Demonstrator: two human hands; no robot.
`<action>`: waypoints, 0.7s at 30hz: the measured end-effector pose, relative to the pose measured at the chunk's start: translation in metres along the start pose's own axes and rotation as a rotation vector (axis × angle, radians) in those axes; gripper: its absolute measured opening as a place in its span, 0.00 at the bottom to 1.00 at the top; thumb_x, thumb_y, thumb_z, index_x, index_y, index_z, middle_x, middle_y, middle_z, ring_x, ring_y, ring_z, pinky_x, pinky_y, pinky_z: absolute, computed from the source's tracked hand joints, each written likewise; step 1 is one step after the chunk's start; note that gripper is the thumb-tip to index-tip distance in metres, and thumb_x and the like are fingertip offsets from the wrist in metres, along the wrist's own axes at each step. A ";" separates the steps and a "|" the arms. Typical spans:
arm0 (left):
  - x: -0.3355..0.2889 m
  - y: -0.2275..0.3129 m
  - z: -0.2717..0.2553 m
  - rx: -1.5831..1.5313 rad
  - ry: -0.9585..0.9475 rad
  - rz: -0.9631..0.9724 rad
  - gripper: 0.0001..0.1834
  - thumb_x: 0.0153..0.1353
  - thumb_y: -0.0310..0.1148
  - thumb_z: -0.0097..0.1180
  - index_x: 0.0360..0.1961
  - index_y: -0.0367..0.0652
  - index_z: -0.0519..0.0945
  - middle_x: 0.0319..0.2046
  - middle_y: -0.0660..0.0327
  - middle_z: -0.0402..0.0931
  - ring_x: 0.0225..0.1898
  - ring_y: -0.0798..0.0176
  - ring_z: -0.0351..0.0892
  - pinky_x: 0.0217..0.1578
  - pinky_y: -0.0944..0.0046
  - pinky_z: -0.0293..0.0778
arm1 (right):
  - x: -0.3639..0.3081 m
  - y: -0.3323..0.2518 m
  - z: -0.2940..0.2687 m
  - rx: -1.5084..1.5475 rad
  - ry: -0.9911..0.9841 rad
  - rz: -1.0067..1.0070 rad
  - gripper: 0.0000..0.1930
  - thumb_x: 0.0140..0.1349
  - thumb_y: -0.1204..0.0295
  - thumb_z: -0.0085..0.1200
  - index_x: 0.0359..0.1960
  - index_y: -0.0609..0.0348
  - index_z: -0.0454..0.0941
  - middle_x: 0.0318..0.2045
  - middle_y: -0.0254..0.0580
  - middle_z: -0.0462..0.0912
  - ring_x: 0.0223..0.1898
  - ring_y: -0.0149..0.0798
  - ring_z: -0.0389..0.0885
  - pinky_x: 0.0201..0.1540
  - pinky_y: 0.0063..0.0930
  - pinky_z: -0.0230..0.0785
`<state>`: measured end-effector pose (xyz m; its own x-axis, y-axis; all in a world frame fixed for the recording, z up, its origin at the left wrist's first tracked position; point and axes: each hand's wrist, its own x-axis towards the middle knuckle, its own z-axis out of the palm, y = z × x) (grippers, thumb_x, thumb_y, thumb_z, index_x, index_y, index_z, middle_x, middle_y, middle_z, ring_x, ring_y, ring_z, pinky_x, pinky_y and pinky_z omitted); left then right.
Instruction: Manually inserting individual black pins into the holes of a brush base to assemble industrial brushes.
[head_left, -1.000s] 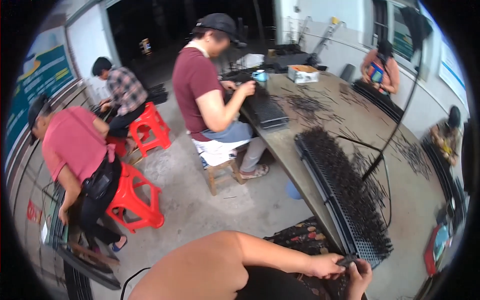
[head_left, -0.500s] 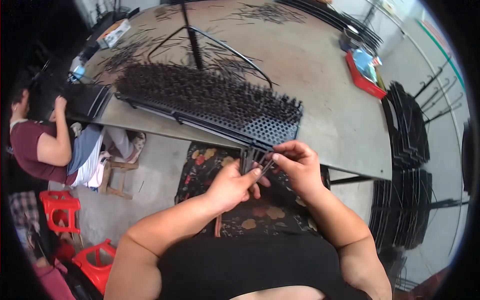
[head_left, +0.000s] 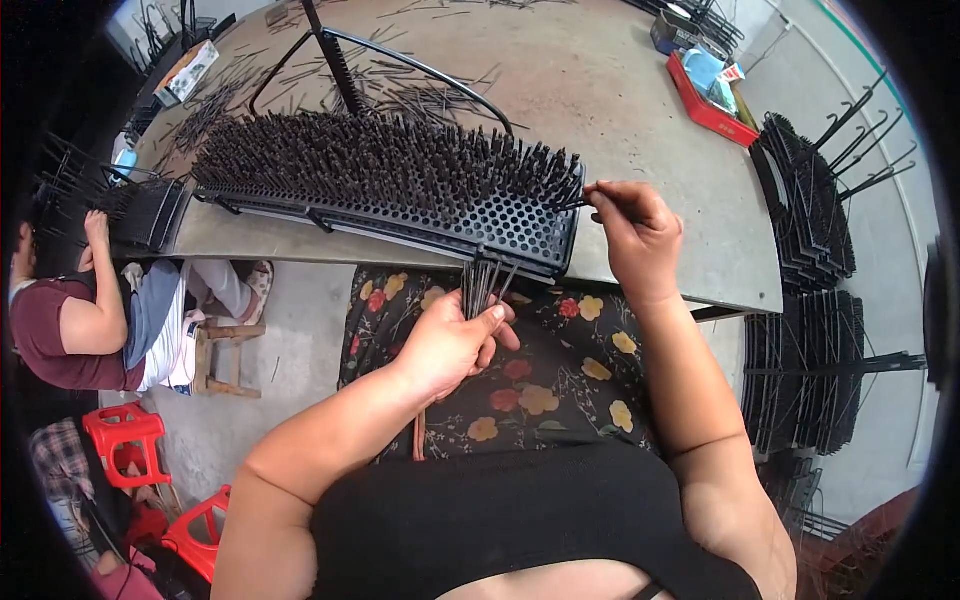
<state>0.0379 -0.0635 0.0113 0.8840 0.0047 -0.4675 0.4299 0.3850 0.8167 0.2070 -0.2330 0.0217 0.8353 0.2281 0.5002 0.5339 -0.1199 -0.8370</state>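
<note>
My left hand is closed around a bundle of thin dark rods, their ends pointing up toward the table edge. At the right end of a black perforated rack, my right hand pinches a few thin dark rods between thumb and fingertips. Those rods reach over the rack's right rim; whether their tips sit in holes I cannot tell. Dense rows of upright dark rods fill most of the rack, while the holes near its front right corner show bare.
Loose rods lie scattered on the table behind the rack, around a metal frame. A red tray stands at the back right. Stacked black racks line the right side. A co-worker sits at the left, near red stools.
My right hand has moved away from the left hand, up and right to the rack's right end, carrying a few rods. The left hand keeps the bundle. The view has shifted slightly.
</note>
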 end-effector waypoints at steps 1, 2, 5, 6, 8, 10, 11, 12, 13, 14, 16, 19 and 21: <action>-0.001 0.000 -0.001 -0.005 0.009 -0.003 0.09 0.69 0.31 0.48 0.42 0.35 0.72 0.27 0.52 0.77 0.16 0.74 0.64 0.14 0.74 0.58 | 0.002 -0.008 0.001 -0.128 -0.052 -0.098 0.05 0.58 0.81 0.59 0.36 0.63 0.80 0.33 0.39 0.86 0.36 0.28 0.83 0.36 0.22 0.77; -0.002 -0.001 -0.002 -0.010 0.018 -0.006 0.08 0.68 0.31 0.48 0.42 0.35 0.72 0.26 0.53 0.77 0.16 0.74 0.63 0.14 0.74 0.58 | 0.004 -0.015 0.002 -0.255 -0.105 -0.195 0.05 0.57 0.82 0.60 0.35 0.63 0.81 0.32 0.39 0.86 0.35 0.28 0.84 0.36 0.22 0.76; -0.001 0.001 -0.004 0.021 0.023 -0.007 0.08 0.68 0.31 0.49 0.41 0.35 0.72 0.26 0.54 0.77 0.15 0.76 0.62 0.14 0.75 0.57 | 0.016 -0.022 0.015 -0.327 -0.136 -0.382 0.06 0.54 0.81 0.62 0.34 0.61 0.82 0.31 0.41 0.86 0.34 0.34 0.85 0.38 0.24 0.76; -0.002 0.001 -0.005 0.022 0.023 -0.009 0.08 0.68 0.31 0.49 0.41 0.35 0.72 0.26 0.54 0.77 0.15 0.76 0.62 0.14 0.75 0.57 | 0.018 -0.025 0.019 -0.361 -0.146 -0.467 0.07 0.53 0.80 0.62 0.34 0.60 0.83 0.31 0.42 0.86 0.33 0.37 0.85 0.38 0.25 0.76; -0.003 0.002 -0.004 0.026 0.024 0.005 0.08 0.68 0.30 0.49 0.41 0.35 0.72 0.25 0.55 0.76 0.15 0.77 0.62 0.14 0.75 0.57 | 0.023 -0.023 0.020 -0.343 -0.175 -0.401 0.08 0.53 0.79 0.62 0.36 0.58 0.83 0.34 0.43 0.86 0.41 0.43 0.85 0.45 0.30 0.76; -0.002 0.000 -0.005 0.022 0.027 0.011 0.08 0.68 0.30 0.49 0.41 0.35 0.72 0.25 0.55 0.76 0.15 0.77 0.62 0.14 0.75 0.57 | 0.032 -0.011 0.021 -0.450 -0.260 -0.432 0.09 0.54 0.79 0.61 0.38 0.58 0.84 0.38 0.43 0.86 0.51 0.47 0.81 0.54 0.34 0.72; -0.002 0.000 -0.005 0.016 0.031 0.018 0.08 0.68 0.30 0.49 0.41 0.35 0.72 0.25 0.55 0.76 0.15 0.77 0.62 0.13 0.75 0.57 | 0.032 -0.009 0.020 -0.450 -0.260 -0.433 0.09 0.54 0.79 0.61 0.38 0.58 0.84 0.38 0.43 0.86 0.51 0.47 0.81 0.54 0.34 0.72; -0.001 0.000 -0.006 0.017 0.031 0.018 0.08 0.68 0.30 0.49 0.41 0.35 0.72 0.25 0.55 0.76 0.15 0.77 0.62 0.13 0.75 0.57 | 0.033 -0.009 0.019 -0.438 -0.286 -0.412 0.10 0.54 0.79 0.61 0.39 0.58 0.84 0.40 0.43 0.85 0.54 0.48 0.78 0.57 0.36 0.69; -0.002 0.000 -0.006 0.020 0.034 0.017 0.08 0.68 0.30 0.48 0.41 0.35 0.72 0.25 0.55 0.76 0.15 0.77 0.62 0.13 0.75 0.57 | 0.032 -0.009 0.018 -0.424 -0.314 -0.391 0.11 0.54 0.79 0.61 0.40 0.58 0.84 0.42 0.43 0.85 0.57 0.49 0.75 0.60 0.38 0.67; -0.003 0.000 -0.006 0.023 0.036 0.015 0.08 0.68 0.30 0.48 0.42 0.35 0.72 0.26 0.55 0.76 0.15 0.77 0.62 0.13 0.75 0.57 | 0.031 -0.008 0.017 -0.422 -0.315 -0.391 0.11 0.54 0.79 0.61 0.40 0.58 0.84 0.42 0.43 0.85 0.57 0.49 0.75 0.60 0.38 0.67; -0.002 0.001 -0.007 0.014 0.038 0.011 0.08 0.68 0.30 0.48 0.42 0.35 0.72 0.26 0.55 0.76 0.15 0.77 0.62 0.13 0.75 0.56 | 0.029 -0.007 0.013 -0.347 -0.314 -0.342 0.11 0.54 0.79 0.61 0.40 0.58 0.84 0.42 0.42 0.85 0.57 0.50 0.75 0.61 0.40 0.66; -0.002 0.000 -0.008 -0.005 0.029 0.008 0.08 0.68 0.30 0.48 0.42 0.35 0.72 0.26 0.55 0.76 0.15 0.77 0.61 0.14 0.76 0.56 | 0.024 -0.012 0.007 -0.323 -0.340 -0.359 0.10 0.54 0.79 0.61 0.39 0.58 0.84 0.43 0.42 0.85 0.58 0.51 0.75 0.61 0.40 0.66; -0.001 -0.001 -0.007 -0.016 0.019 0.010 0.08 0.68 0.30 0.48 0.42 0.35 0.72 0.26 0.55 0.75 0.15 0.77 0.61 0.14 0.76 0.56 | 0.018 -0.019 0.005 -0.350 -0.315 -0.416 0.10 0.54 0.79 0.61 0.39 0.58 0.83 0.44 0.43 0.84 0.58 0.50 0.75 0.60 0.39 0.66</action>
<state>0.0350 -0.0570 0.0089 0.8846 0.0266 -0.4657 0.4175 0.4000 0.8159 0.2110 -0.2220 0.0449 0.4981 0.5915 0.6341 0.8618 -0.2569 -0.4374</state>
